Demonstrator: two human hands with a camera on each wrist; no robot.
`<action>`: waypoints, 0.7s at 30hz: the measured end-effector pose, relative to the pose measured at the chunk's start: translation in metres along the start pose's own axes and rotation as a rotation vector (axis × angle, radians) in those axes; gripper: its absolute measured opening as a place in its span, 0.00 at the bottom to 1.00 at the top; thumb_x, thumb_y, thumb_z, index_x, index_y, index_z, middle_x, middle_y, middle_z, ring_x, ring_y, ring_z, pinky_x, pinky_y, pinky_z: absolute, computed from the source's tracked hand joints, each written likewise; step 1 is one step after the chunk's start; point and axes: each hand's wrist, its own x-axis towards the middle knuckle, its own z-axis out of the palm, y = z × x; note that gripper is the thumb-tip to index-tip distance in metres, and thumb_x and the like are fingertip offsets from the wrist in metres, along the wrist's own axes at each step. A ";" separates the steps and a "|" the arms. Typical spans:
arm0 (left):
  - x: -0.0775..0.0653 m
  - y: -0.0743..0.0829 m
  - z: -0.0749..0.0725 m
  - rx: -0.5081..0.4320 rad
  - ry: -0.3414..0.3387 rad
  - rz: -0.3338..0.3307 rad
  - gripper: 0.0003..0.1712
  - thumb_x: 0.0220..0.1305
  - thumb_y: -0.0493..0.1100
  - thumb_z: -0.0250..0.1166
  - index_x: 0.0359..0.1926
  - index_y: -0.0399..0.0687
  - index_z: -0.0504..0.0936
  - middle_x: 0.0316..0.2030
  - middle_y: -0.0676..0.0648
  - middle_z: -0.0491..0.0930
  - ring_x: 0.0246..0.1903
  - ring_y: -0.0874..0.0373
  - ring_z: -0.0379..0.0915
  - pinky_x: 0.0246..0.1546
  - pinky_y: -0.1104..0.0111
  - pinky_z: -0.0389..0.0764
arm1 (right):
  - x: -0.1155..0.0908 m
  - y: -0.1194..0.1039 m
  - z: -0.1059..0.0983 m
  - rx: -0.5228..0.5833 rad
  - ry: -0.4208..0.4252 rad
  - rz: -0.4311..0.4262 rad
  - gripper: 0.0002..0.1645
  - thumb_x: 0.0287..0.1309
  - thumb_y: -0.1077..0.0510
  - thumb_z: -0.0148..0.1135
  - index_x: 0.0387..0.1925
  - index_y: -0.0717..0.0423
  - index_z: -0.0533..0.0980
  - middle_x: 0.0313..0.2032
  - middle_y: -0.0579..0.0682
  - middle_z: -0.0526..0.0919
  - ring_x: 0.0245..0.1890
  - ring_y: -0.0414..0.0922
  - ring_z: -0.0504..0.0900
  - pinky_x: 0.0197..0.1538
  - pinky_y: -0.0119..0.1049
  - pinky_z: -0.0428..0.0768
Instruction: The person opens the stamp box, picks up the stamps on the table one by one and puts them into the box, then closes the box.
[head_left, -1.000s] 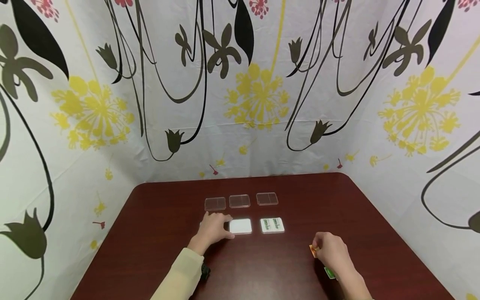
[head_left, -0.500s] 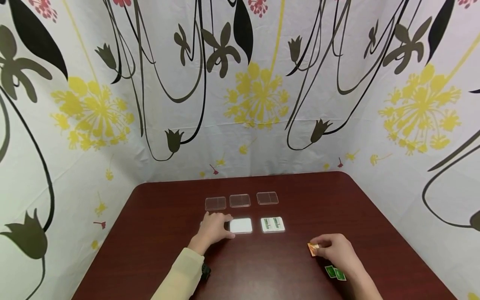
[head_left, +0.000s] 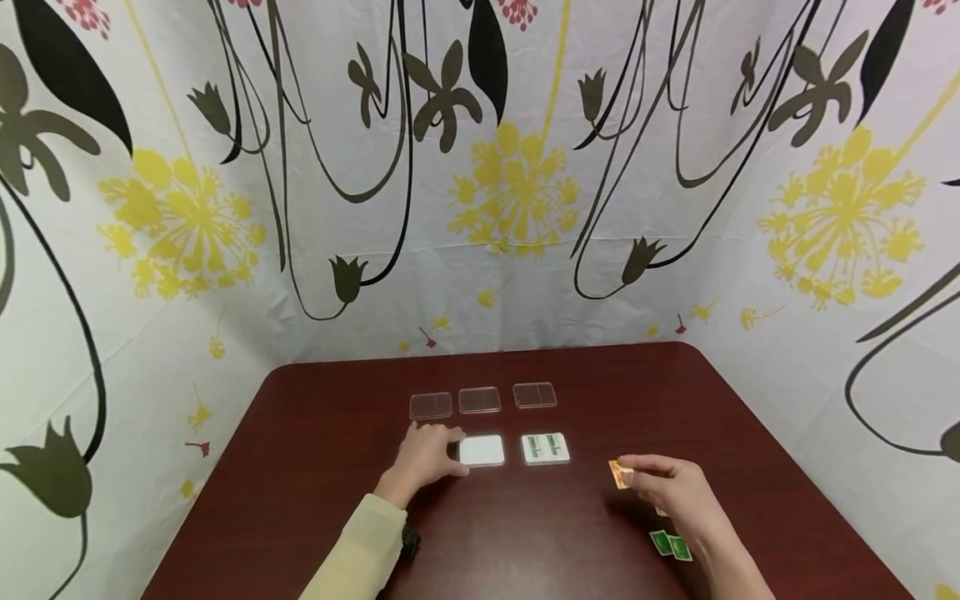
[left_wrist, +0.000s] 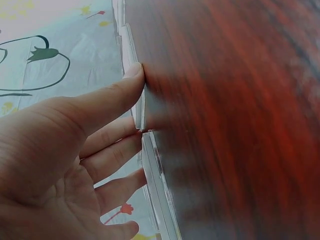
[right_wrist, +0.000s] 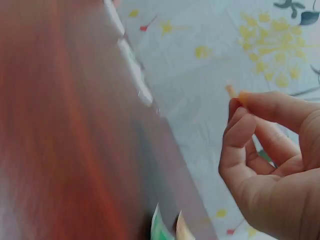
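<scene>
An orange card (head_left: 618,474) hangs above the desk (head_left: 525,533), pinched between thumb and fingers of the right hand (head_left: 684,498), near two green cards (head_left: 661,542). The left hand (head_left: 422,459) grips the white-topped case (head_left: 483,451) between thumb and fingers. Carrying the card seems in hand; the next move likely calls for a steady pinch.

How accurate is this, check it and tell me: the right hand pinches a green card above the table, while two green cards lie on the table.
One thing is wrong: the card pinched by the right hand is orange, not green, as the head view shows. The two green cards do lie on the table.
</scene>
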 end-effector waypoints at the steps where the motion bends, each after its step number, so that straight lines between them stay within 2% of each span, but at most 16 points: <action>1: 0.000 -0.001 0.000 0.003 -0.001 0.003 0.35 0.52 0.56 0.79 0.60 0.49 0.84 0.53 0.47 0.84 0.53 0.47 0.80 0.64 0.35 0.59 | 0.000 -0.003 0.003 0.020 -0.009 -0.012 0.26 0.57 0.56 0.74 0.56 0.61 0.82 0.48 0.53 0.85 0.40 0.43 0.84 0.44 0.40 0.83; 3: 0.001 -0.002 0.001 0.009 0.001 0.008 0.35 0.52 0.57 0.79 0.60 0.49 0.84 0.53 0.48 0.84 0.52 0.47 0.80 0.64 0.36 0.60 | 0.001 -0.010 0.009 0.046 -0.021 -0.037 0.27 0.57 0.54 0.74 0.57 0.60 0.82 0.55 0.54 0.83 0.47 0.45 0.84 0.51 0.43 0.82; 6: 0.002 -0.003 0.001 0.021 -0.002 0.015 0.35 0.52 0.57 0.79 0.60 0.50 0.84 0.53 0.49 0.85 0.51 0.48 0.80 0.63 0.36 0.61 | 0.004 -0.019 0.020 0.025 -0.048 -0.101 0.26 0.58 0.54 0.73 0.57 0.58 0.82 0.58 0.56 0.81 0.50 0.45 0.83 0.52 0.43 0.81; 11: 0.004 -0.005 -0.002 0.027 -0.018 0.016 0.33 0.53 0.57 0.78 0.59 0.51 0.85 0.55 0.51 0.83 0.53 0.48 0.79 0.64 0.36 0.59 | 0.014 -0.033 0.040 -0.052 -0.072 -0.187 0.22 0.57 0.55 0.74 0.54 0.53 0.85 0.55 0.53 0.84 0.53 0.44 0.81 0.49 0.38 0.81; 18: 0.005 -0.006 -0.001 0.033 -0.019 0.009 0.31 0.54 0.56 0.78 0.58 0.54 0.86 0.56 0.52 0.83 0.55 0.49 0.79 0.65 0.36 0.58 | 0.033 -0.042 0.071 -0.109 -0.091 -0.258 0.18 0.54 0.62 0.75 0.49 0.52 0.87 0.45 0.54 0.87 0.44 0.49 0.83 0.40 0.43 0.83; 21: 0.005 -0.006 -0.002 0.042 -0.014 0.005 0.31 0.53 0.56 0.78 0.58 0.54 0.86 0.55 0.53 0.83 0.55 0.49 0.78 0.65 0.37 0.58 | 0.041 -0.046 0.084 -0.173 -0.103 -0.307 0.17 0.54 0.63 0.75 0.47 0.50 0.88 0.46 0.49 0.87 0.46 0.46 0.83 0.40 0.40 0.83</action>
